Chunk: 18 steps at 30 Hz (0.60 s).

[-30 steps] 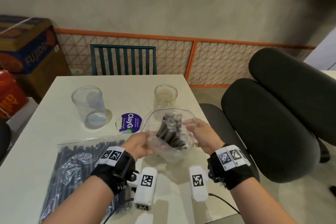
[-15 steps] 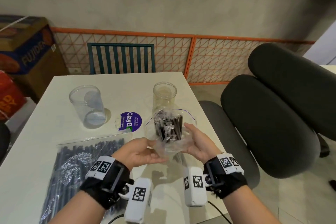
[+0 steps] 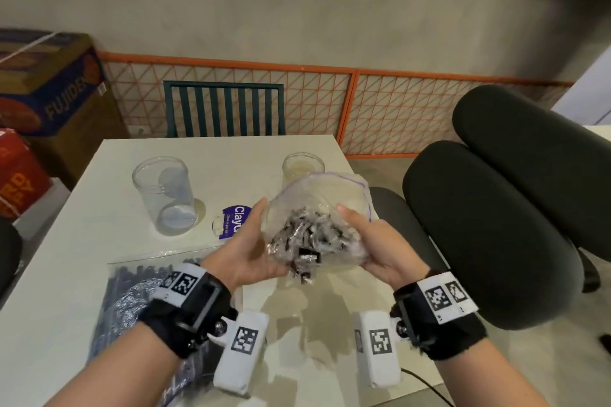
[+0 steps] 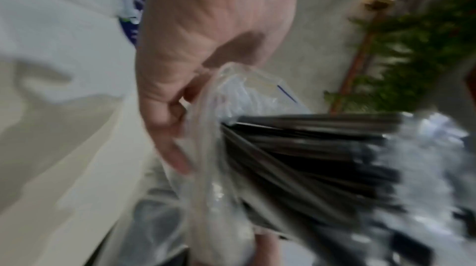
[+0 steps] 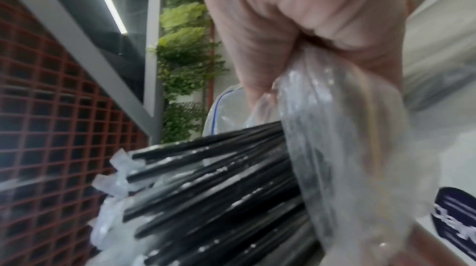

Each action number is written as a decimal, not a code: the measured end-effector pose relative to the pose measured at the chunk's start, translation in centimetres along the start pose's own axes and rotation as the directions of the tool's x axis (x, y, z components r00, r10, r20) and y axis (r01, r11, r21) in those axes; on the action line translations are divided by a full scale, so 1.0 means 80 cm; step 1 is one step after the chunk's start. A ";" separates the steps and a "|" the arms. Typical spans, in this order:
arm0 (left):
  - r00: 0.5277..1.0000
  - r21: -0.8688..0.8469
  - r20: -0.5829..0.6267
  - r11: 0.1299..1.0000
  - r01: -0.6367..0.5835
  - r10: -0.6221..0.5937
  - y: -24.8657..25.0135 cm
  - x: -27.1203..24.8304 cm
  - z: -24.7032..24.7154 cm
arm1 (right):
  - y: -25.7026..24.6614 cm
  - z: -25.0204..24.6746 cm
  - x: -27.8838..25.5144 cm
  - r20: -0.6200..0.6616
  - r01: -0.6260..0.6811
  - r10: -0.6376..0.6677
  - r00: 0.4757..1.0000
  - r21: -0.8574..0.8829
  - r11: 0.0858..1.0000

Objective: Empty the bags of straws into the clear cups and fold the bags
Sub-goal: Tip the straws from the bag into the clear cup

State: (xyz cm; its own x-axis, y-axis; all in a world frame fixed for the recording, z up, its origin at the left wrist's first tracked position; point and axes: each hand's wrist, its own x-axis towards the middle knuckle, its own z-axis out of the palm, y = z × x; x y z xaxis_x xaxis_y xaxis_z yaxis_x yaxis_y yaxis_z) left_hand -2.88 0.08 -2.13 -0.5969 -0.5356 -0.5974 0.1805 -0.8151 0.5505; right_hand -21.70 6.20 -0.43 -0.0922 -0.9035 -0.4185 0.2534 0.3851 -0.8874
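Both hands, left hand and right hand, cup the bag of straws above the worktop, fingers curled round its sides, and any tilt short of the clear cup could scatter wrapped straws.

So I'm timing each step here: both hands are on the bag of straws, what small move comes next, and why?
Probably carry the bag over a cup and tip it: both hands hold it above the table, straws inside, both cups look empty.
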 end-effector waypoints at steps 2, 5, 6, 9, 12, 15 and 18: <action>0.991 0.178 0.107 0.980 -0.092 0.074 0.020 -0.009 0.018 | -0.024 0.002 -0.010 0.070 0.100 -0.098 0.993 -0.021 0.995; 0.967 0.248 0.225 0.953 -0.175 0.119 0.049 -0.025 0.035 | -0.055 0.015 -0.010 0.127 0.248 -0.235 0.964 -0.095 0.964; 0.965 0.246 0.218 0.949 -0.197 0.143 0.059 -0.025 0.034 | -0.064 0.021 -0.011 0.131 0.281 -0.264 0.956 -0.137 0.950; 0.955 0.321 0.198 0.906 -0.275 0.220 0.081 -0.017 0.033 | -0.082 0.028 0.011 0.097 0.352 -0.340 0.935 -0.185 0.917; 0.935 0.399 0.229 0.850 -0.345 0.272 0.096 -0.014 0.038 | -0.098 0.030 0.030 0.090 0.359 -0.347 0.933 -0.266 0.895; 0.892 0.437 0.302 0.782 -0.444 0.338 0.113 -0.009 0.038 | -0.110 0.029 0.038 0.214 0.324 -0.267 0.940 -0.307 0.895; 0.866 0.524 0.322 0.690 -0.499 0.382 0.125 -0.006 0.048 | -0.127 0.032 0.040 0.311 0.247 -0.144 0.939 -0.324 0.913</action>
State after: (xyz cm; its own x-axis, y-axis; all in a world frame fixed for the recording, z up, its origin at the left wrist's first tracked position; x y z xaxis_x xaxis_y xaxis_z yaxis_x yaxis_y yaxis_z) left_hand -3.81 -6.96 5.86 -0.6999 -0.7043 -0.1193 0.0127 -0.1793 0.9837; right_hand -22.10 -1.08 7.75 0.1760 -0.9628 -0.2050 -0.1038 0.1889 -0.9765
